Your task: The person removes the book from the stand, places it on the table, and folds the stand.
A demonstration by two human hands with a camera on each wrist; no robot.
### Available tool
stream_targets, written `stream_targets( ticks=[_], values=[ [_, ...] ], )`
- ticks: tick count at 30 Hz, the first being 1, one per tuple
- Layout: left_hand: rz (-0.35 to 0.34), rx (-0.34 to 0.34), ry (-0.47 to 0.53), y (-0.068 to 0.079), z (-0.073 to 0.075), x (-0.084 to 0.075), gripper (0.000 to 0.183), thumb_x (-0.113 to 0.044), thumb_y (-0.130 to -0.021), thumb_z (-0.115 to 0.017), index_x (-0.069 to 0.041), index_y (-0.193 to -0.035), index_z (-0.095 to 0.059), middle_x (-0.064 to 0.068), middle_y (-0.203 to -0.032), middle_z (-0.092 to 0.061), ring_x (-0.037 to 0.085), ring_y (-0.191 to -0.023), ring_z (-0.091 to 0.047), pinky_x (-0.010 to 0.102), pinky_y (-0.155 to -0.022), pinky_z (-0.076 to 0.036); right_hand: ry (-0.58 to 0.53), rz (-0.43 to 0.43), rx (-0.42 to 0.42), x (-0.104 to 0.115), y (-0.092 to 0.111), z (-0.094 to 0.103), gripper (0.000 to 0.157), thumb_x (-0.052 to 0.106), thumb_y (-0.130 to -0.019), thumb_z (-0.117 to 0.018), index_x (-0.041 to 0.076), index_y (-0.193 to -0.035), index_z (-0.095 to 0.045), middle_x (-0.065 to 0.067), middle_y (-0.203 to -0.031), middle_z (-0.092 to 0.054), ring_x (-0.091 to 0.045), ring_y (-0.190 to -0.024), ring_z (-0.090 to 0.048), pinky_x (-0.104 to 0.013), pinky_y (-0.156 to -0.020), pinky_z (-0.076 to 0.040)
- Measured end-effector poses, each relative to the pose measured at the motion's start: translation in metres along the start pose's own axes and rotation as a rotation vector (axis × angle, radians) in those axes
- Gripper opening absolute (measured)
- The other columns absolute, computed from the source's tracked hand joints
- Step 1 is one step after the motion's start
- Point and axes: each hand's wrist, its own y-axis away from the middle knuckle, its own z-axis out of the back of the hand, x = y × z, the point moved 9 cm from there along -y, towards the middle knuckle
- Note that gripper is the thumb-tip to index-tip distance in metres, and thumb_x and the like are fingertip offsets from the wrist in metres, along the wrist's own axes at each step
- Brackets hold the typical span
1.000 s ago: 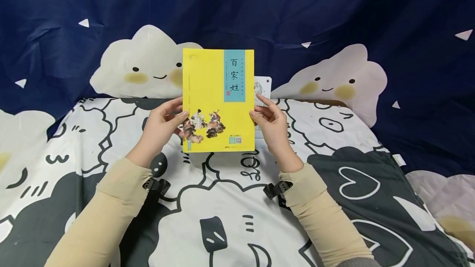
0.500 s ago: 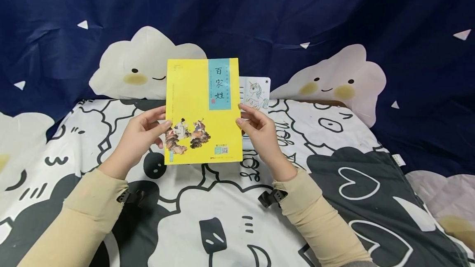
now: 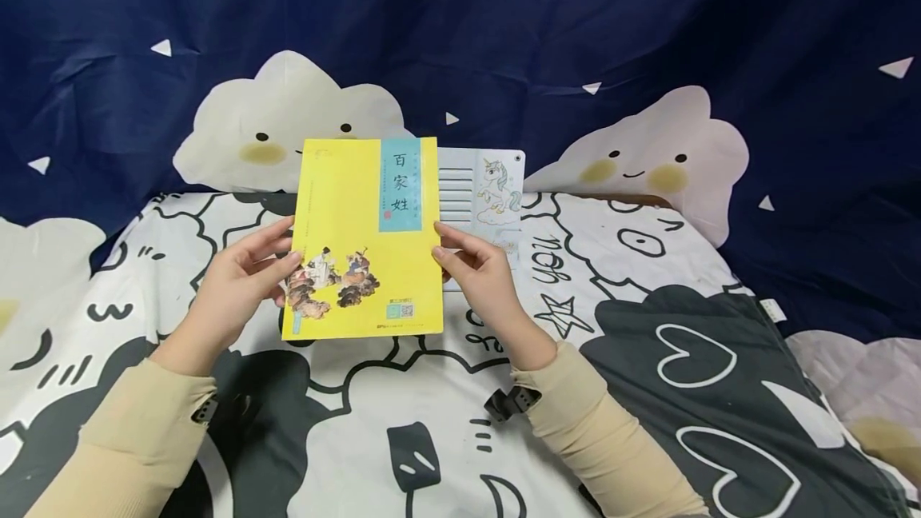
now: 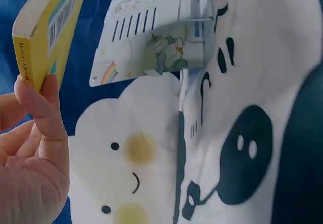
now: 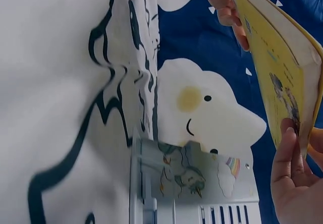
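Observation:
Both hands hold up a yellow paperback book (image 3: 406, 262), its cover facing me with a blue title panel and painted figures. My left hand (image 3: 233, 286) pinches its left edge, thumb on the front and fingers behind. On the opposite edge my right hand (image 3: 492, 286) pinches it likewise. The left wrist view shows the book's spine and barcoded back; the right wrist view shows its page edges. Behind the book stands a white slotted stand (image 3: 500, 190) with unicorn and rainbow pictures and a ledge at its bottom. The book hides the stand's left part in the head view.
A black-and-white cartoon-print cloth (image 3: 374, 430) covers the surface under the arms. At the back hangs a dark blue curtain (image 3: 547, 14) with smiling clouds and small white triangles. Each wrist carries a small black strapped device (image 3: 512, 402).
Both hands have moved the book left and down toward me, tilting it slightly. More of the white stand shows to its right. The grip on both edges stays the same.

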Motion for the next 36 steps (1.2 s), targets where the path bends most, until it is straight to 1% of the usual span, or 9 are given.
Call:
stream_targets(
  ticks=[5, 9, 11, 15, 19, 23, 30, 34, 36],
  values=[
    [-0.019, -0.013, 0.055, 0.008, 0.009, 0.003, 0.063, -0.014, -0.094, -0.069, -0.013, -0.151, -0.042, -0.012, -0.109, -0.068, 0.004, -0.076, -0.063, 0.021, -0.05, -0.05, -0.01, -0.026, 0.025, -0.005, 0.003, -0.012, 0.036, 0.002, -0.095, -0.063, -0.003, -0.131, -0.062, -0.024, -0.119, -0.065, -0.003, -0.069, -0.064, -0.028, -0.069, -0.059],
    [-0.024, -0.021, 0.06, 0.013, 0.016, 0.005, 0.061, -0.014, -0.094, -0.068, -0.012, -0.15, -0.044, -0.012, -0.107, -0.069, 0.004, -0.074, -0.062, 0.02, -0.05, -0.049, -0.028, -0.054, 0.044, -0.009, 0.005, -0.021, 0.036, 0.002, -0.094, -0.063, -0.004, -0.13, -0.062, -0.026, -0.119, -0.065, -0.003, -0.07, -0.065, -0.023, -0.068, -0.059],
    [-0.018, -0.026, 0.043, 0.015, 0.019, 0.007, 0.06, -0.014, -0.095, -0.068, -0.01, -0.149, -0.045, -0.014, -0.106, -0.07, 0.005, -0.073, -0.062, 0.02, -0.05, -0.049, -0.031, -0.064, 0.054, -0.009, 0.006, -0.025, 0.037, 0.001, -0.094, -0.064, -0.005, -0.131, -0.061, -0.027, -0.118, -0.065, -0.003, -0.07, -0.065, -0.021, -0.067, -0.058],
    [-0.011, -0.037, 0.006, 0.019, 0.027, 0.011, 0.057, -0.015, -0.095, -0.068, -0.007, -0.147, -0.048, -0.016, -0.105, -0.07, 0.004, -0.072, -0.063, 0.019, -0.051, -0.049, -0.024, -0.079, 0.071, -0.011, 0.007, -0.033, 0.037, 0.002, -0.094, -0.064, -0.005, -0.131, -0.061, -0.027, -0.118, -0.066, -0.002, -0.067, -0.065, -0.021, -0.067, -0.058],
    [-0.014, -0.038, -0.009, 0.022, 0.033, 0.016, 0.054, -0.014, -0.095, -0.068, -0.008, -0.146, -0.05, -0.017, -0.106, -0.07, 0.003, -0.073, -0.063, 0.019, -0.052, -0.049, -0.007, -0.1, 0.084, -0.012, 0.008, -0.039, 0.038, 0.004, -0.094, -0.064, -0.003, -0.131, -0.061, -0.025, -0.118, -0.067, -0.002, -0.067, -0.065, -0.024, -0.069, -0.06],
    [-0.017, -0.039, -0.027, 0.024, 0.041, 0.022, 0.052, -0.013, -0.096, -0.066, -0.009, -0.145, -0.051, -0.02, -0.108, -0.07, 0.002, -0.074, -0.063, 0.018, -0.054, -0.05, -0.007, -0.126, 0.107, -0.014, 0.009, -0.047, 0.039, 0.005, -0.095, -0.064, -0.001, -0.133, -0.061, -0.023, -0.12, -0.067, -0.004, -0.068, -0.066, -0.033, -0.073, -0.062],
    [0.0, -0.063, -0.099, 0.028, 0.052, 0.034, 0.051, -0.014, -0.096, -0.066, -0.005, -0.144, -0.051, -0.025, -0.106, -0.07, 0.002, -0.073, -0.061, 0.019, -0.055, -0.05, -0.017, -0.145, 0.147, -0.017, 0.011, -0.062, 0.042, 0.003, -0.094, -0.066, -0.002, -0.134, -0.059, -0.025, -0.12, -0.065, -0.006, -0.066, -0.065, -0.04, -0.075, -0.062],
    [0.006, -0.083, -0.159, 0.029, 0.057, 0.038, 0.051, -0.017, -0.097, -0.065, -0.004, -0.144, -0.05, -0.028, -0.105, -0.068, 0.001, -0.074, -0.06, 0.018, -0.056, -0.049, -0.019, -0.168, 0.155, -0.023, 0.011, -0.067, 0.043, 0.003, -0.093, -0.066, -0.002, -0.135, -0.058, -0.024, -0.12, -0.065, -0.005, -0.065, -0.064, -0.051, -0.078, -0.06],
    [0.007, -0.086, -0.196, 0.029, 0.058, 0.039, 0.052, -0.018, -0.098, -0.064, -0.003, -0.145, -0.049, -0.03, -0.105, -0.067, 0.0, -0.075, -0.059, 0.017, -0.057, -0.048, -0.013, -0.179, 0.159, -0.026, 0.011, -0.07, 0.043, 0.004, -0.094, -0.065, -0.002, -0.136, -0.058, -0.024, -0.12, -0.065, -0.004, -0.064, -0.064, -0.049, -0.077, -0.061]
  ],
)
